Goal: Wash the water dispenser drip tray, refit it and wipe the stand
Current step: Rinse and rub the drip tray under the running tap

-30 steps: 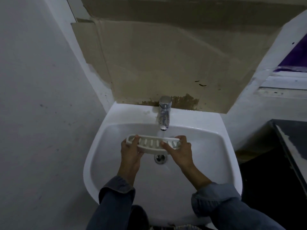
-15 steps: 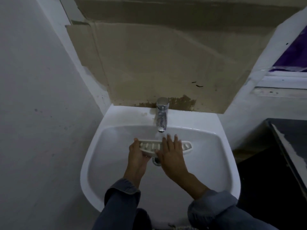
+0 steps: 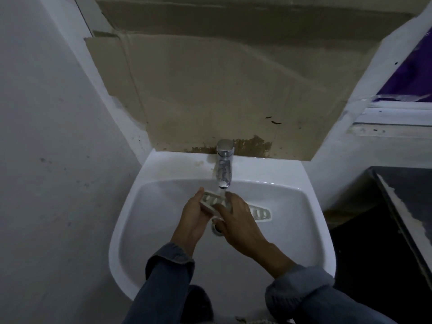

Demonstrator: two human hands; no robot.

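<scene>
The chrome tap spout overhangs the white ceramic basin at twelve o'clock; open bowl lies at nine and three o'clock.

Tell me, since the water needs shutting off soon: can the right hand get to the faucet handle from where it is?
Probably yes: the right hand lies on the drip tray just below the faucet, with nothing between.

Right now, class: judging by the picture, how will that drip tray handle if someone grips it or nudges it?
The tray probably stays stiff: it spans both hands without sagging. It looks light, since the left hand holds one end easily. Water from the tap runs over it, so it is likely slippery.
</scene>
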